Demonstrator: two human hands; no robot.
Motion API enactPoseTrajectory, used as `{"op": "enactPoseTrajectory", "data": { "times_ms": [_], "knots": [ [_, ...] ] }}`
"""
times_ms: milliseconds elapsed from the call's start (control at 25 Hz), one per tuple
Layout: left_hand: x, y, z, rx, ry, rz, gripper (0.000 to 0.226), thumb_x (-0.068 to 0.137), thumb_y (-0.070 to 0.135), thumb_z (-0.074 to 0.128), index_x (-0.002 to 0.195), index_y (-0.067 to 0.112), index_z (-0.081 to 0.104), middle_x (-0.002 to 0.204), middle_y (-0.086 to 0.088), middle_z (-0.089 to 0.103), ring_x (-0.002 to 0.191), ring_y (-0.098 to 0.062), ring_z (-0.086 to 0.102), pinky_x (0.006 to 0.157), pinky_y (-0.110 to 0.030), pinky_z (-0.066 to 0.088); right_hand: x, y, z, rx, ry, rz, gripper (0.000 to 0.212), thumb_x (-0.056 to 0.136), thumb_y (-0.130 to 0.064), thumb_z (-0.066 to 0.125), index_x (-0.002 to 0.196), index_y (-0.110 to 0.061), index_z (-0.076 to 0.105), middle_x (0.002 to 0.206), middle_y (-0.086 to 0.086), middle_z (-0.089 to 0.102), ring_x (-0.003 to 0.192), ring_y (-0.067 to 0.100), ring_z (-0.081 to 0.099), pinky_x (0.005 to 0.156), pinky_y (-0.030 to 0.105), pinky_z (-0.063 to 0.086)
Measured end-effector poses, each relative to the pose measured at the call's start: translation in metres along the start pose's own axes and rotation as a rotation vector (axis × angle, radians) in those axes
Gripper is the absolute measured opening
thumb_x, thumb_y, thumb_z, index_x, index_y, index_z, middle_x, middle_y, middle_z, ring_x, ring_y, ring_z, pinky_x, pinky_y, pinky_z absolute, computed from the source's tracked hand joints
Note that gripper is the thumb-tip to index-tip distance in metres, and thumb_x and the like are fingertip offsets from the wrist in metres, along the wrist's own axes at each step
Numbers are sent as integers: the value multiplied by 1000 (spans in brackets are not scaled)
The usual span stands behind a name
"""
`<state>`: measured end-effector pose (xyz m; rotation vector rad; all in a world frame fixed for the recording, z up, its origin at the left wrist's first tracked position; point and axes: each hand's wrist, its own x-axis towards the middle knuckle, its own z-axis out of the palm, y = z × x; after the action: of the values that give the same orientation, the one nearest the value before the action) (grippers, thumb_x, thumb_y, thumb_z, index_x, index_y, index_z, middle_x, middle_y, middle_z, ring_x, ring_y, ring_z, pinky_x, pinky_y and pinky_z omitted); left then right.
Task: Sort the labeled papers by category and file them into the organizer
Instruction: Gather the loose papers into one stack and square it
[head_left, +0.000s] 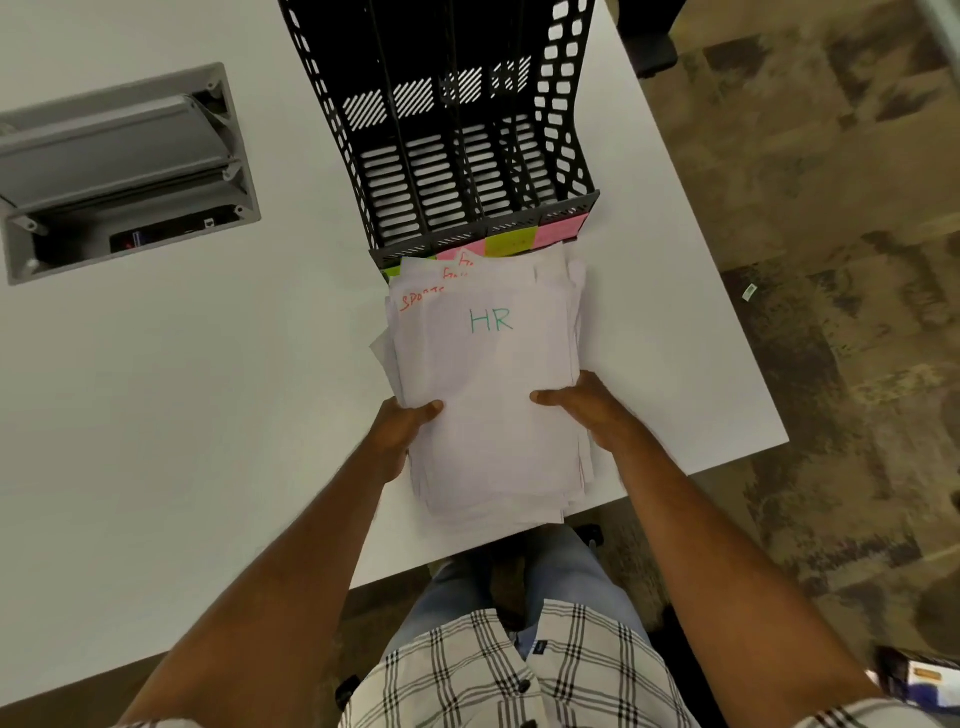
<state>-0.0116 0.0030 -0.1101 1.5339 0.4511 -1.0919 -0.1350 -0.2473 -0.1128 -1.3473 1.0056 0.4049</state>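
A loose stack of white papers (488, 374) lies on the white table, just in front of a black perforated organizer (447, 156) with several upright slots. The top sheet reads "HR" in green; sheets beneath show red lettering, one starting "SPOR". My left hand (402, 431) grips the stack's left edge, thumb on top. My right hand (587, 410) holds the right edge the same way. Pink and green sticky labels (511, 241) line the organizer's front rim, partly hidden by the papers.
A grey cable box (124, 171) is sunk into the white table (182, 415) at the left, its lid open. The table's right edge (727, 291) runs close beside the organizer, with patterned carpet beyond. My legs sit below the near edge.
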Motion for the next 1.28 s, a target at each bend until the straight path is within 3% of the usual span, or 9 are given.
{"op": "enactPoseTrajectory", "data": {
  "times_ms": [80,200,400,680,800,880,1000,1120,1280],
  "knots": [
    [-8,14,-3,-72,-83,23,46,85,8,77,128,10,63,122,-8,72,119,-32,65,93,-40,54,-11,-3,-6,214,6,-62,49,73,-31,88,117,-25,68,119,0,73,105,15,70,80,23,56],
    [-13,37,-9,-105,-265,30,55,79,16,85,130,15,65,124,-8,74,115,-28,70,91,-40,60,-19,-12,-14,445,-107,-139,59,74,-29,86,129,-19,65,125,6,70,114,21,67,95,37,54],
    [-18,57,0,57,-194,33,65,74,21,89,132,12,61,114,-7,77,108,-29,72,88,-42,60,-23,-35,-3,247,-137,-171,56,74,-22,86,126,-24,64,117,-5,74,111,14,68,89,26,56],
    [-48,90,19,19,-114,453,68,81,12,82,139,26,49,131,1,66,117,-14,65,92,-33,58,-73,-75,-7,293,295,-495,47,71,-26,90,111,-22,66,103,-7,76,109,19,69,81,20,56],
    [-68,98,23,0,-71,638,60,77,21,85,129,35,60,126,5,69,113,-9,67,86,-22,58,-108,-70,-6,189,442,-459,58,66,-64,83,103,-21,70,111,3,74,110,21,67,97,38,53],
    [-71,85,18,81,-56,660,48,72,30,87,115,42,69,122,4,72,114,-15,67,91,-28,58,-128,-52,-7,-32,486,-178,71,53,-91,67,67,-22,66,76,-6,71,79,17,67,77,32,54],
    [-64,55,16,259,-83,582,45,82,15,83,124,20,68,127,-10,69,118,-25,65,99,-36,55,-120,-29,3,73,296,-233,43,71,-60,81,88,-21,75,80,-14,73,78,3,69,70,15,53],
    [-48,34,22,379,-127,710,35,93,-3,67,128,1,63,124,-17,69,115,-28,67,99,-39,56,-92,-18,19,116,243,-457,45,85,-2,76,128,1,61,122,16,69,120,26,63,103,35,50],
    [-39,32,29,266,47,657,38,97,3,64,101,40,75,92,15,77,89,-8,72,81,-25,57,-78,-12,24,239,322,-554,29,90,-13,73,112,-32,72,107,-12,75,108,7,68,89,19,51]
  ]
}}
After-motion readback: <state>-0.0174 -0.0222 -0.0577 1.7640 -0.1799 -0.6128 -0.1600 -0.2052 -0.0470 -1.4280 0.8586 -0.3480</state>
